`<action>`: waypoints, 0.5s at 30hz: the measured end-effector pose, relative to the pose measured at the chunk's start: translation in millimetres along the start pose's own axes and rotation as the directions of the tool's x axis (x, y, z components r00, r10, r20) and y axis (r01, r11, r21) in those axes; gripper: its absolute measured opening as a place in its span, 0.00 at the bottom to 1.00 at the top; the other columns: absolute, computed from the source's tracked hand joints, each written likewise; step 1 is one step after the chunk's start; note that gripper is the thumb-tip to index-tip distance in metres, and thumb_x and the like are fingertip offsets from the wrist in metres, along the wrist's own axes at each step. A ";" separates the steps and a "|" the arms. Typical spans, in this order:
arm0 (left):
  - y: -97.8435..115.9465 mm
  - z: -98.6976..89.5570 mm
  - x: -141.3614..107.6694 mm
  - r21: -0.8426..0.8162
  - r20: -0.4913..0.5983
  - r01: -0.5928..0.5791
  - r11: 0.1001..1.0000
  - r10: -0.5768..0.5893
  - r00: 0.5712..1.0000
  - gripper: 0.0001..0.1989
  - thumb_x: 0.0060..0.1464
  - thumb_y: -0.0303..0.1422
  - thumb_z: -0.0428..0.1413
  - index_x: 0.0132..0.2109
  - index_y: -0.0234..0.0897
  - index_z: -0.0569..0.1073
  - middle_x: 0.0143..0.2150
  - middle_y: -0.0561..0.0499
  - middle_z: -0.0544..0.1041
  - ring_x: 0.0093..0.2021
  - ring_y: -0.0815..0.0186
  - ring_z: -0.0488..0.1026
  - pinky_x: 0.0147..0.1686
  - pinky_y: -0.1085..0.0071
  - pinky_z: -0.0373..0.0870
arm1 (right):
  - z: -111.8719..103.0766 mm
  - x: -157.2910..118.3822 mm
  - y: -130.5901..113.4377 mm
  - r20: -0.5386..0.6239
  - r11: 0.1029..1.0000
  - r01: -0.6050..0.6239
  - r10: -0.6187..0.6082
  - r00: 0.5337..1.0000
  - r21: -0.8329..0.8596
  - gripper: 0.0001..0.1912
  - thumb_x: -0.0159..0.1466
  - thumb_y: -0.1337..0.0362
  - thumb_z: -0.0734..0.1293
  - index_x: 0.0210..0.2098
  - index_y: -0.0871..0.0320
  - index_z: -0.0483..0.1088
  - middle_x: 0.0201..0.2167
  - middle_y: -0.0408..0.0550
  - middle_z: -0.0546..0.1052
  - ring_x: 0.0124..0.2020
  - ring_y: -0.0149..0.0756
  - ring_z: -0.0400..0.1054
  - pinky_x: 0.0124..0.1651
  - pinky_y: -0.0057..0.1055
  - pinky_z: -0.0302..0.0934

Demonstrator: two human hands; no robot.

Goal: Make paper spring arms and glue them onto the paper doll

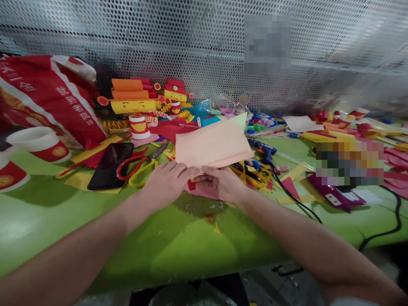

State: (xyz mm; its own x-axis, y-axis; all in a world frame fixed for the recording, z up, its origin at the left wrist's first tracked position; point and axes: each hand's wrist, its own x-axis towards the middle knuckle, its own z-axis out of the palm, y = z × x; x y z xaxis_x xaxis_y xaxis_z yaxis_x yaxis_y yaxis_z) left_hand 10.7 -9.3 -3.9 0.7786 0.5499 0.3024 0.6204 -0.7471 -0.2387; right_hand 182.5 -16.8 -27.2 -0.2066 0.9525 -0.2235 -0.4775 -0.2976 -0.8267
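"How does our paper sheet (pixel 210 142) look, and where is it?"

"Pale peach, plain, layered at its near edge, right of the red-handled scissors (pixel 159 151). Our left hand (pixel 167 182) and right hand (pixel 225 182) both grip that edge."

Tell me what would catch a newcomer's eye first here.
The pale peach paper held by both hands, left and right, in the middle. Behind it to the left, the smiling yellow paper figure with its orange rolls. At the far left, the big red bag.
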 end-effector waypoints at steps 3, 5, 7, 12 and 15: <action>-6.4 -2.2 -0.5 0.066 0.090 0.032 0.997 -0.038 0.995 0.19 0.54 0.22 0.45 0.52 0.39 0.68 0.38 0.45 0.74 0.38 0.59 0.71 0.32 0.66 0.65 | -1.6 1.3 -3.2 0.008 0.999 -0.035 0.035 0.999 -0.013 0.07 0.49 0.64 0.71 0.26 0.61 0.73 0.22 0.47 0.77 0.23 0.31 0.71 0.29 0.28 0.68; -12.3 -9.5 -1.8 0.140 0.172 0.098 0.985 -0.121 0.978 0.20 0.54 0.21 0.45 0.52 0.39 0.69 0.39 0.44 0.74 0.39 0.57 0.71 0.32 0.65 0.65 | -8.7 3.9 -12.0 -0.004 0.999 -0.003 0.003 1.000 -0.053 0.08 0.51 0.61 0.69 0.27 0.60 0.71 0.22 0.46 0.76 0.22 0.32 0.70 0.27 0.29 0.67; -17.0 -18.1 -3.4 0.209 0.266 0.169 0.963 -0.222 0.938 0.19 0.54 0.20 0.45 0.49 0.38 0.72 0.37 0.44 0.74 0.39 0.55 0.71 0.33 0.64 0.65 | -21.6 7.3 -26.1 -0.100 0.985 0.075 -0.091 0.991 -0.155 0.09 0.53 0.58 0.67 0.27 0.58 0.68 0.20 0.44 0.74 0.20 0.32 0.68 0.23 0.29 0.65; -17.9 -23.6 -5.4 0.230 0.454 0.137 0.963 -0.231 0.860 0.17 0.52 0.18 0.47 0.42 0.37 0.76 0.33 0.45 0.75 0.37 0.56 0.72 0.35 0.63 0.63 | -58.1 8.8 -65.8 -0.168 0.443 0.162 -0.615 0.770 -0.882 0.04 0.54 0.63 0.64 0.28 0.57 0.67 0.25 0.42 0.73 0.23 0.29 0.65 0.27 0.27 0.60; -14.8 -17.3 -6.4 0.159 0.505 0.079 0.984 -0.150 0.850 0.18 0.50 0.17 0.47 0.43 0.37 0.76 0.32 0.45 0.75 0.36 0.57 0.72 0.34 0.63 0.63 | -65.8 3.0 -74.2 -0.018 -0.083 -0.069 -0.503 0.864 -0.994 0.05 0.55 0.63 0.63 0.28 0.57 0.71 0.27 0.46 0.75 0.30 0.37 0.68 0.32 0.31 0.59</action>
State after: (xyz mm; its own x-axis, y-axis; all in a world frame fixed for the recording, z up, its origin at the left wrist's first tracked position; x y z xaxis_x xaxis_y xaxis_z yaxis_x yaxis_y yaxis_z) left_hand -5.1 -8.3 13.8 0.6164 0.7682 -0.1728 0.6874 -0.6321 -0.3578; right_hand 273.4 12.3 -0.5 0.0772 0.9739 0.2133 0.9030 0.0224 -0.4290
